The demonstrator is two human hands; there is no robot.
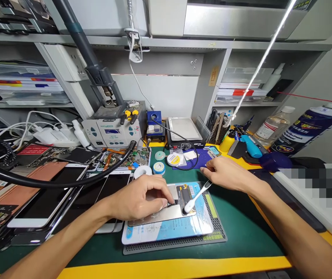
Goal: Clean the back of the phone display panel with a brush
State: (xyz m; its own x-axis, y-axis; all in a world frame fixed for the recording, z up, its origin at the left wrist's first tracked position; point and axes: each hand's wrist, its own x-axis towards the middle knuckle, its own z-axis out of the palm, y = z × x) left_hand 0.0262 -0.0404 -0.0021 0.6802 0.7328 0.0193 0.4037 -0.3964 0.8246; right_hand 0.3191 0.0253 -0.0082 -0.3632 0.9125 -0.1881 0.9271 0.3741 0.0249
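An opened phone (166, 215) with a silver inner plate and a dark circuit area lies on a blue-and-white card (183, 231). My left hand (145, 197) rests over it from the left, thumb and forefinger closed together at a small dark part near the phone's middle. What sits between those fingertips is hidden. My right hand (226, 172) is closed around the handle end of a white toothbrush (196, 199), which slants down to the left. Its head, with dark bristles, meets the phone's right end.
A perforated grey mat (221, 232) lies under the card. Several phones and screens (52, 193) crowd the left, crossed by a black hose (67, 184). Behind stand a hot-air station (113, 130), solder reels (159, 167) and a heating plate (184, 130). A spray can (308, 126) stands at right.
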